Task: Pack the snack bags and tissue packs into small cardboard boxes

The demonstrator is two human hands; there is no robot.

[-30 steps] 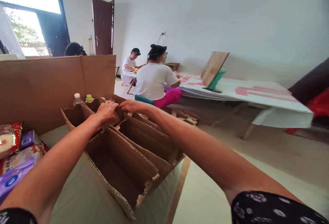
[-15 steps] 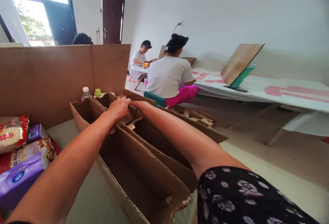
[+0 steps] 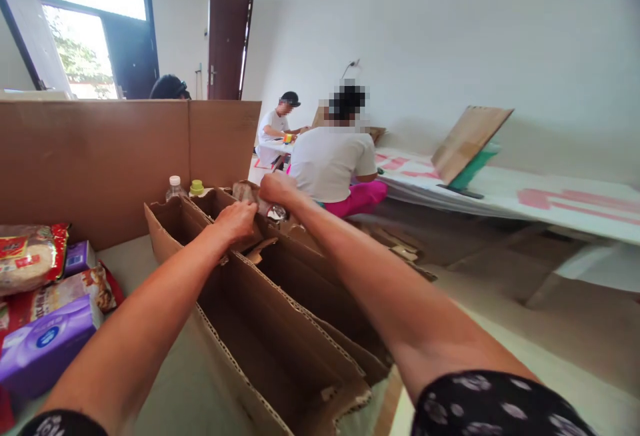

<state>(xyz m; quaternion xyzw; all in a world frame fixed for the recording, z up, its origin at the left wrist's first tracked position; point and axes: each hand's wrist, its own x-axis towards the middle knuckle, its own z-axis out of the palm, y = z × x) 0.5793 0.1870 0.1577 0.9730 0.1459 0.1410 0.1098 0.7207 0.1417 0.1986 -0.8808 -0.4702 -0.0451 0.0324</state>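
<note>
While the left hand (image 3: 237, 221) and right hand (image 3: 277, 188) curl at the box's (image 3: 273, 316) far end, fingers' grip unclear, gentle, even pressure should best spare its walls.

Whatever the right hand (image 3: 277, 188) may hold is too blurred to tell.

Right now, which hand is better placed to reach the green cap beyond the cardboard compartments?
Probably the left hand: in this view it is nearer the green cap. The right hand is farther right. What either hand grips is unclear.
</note>
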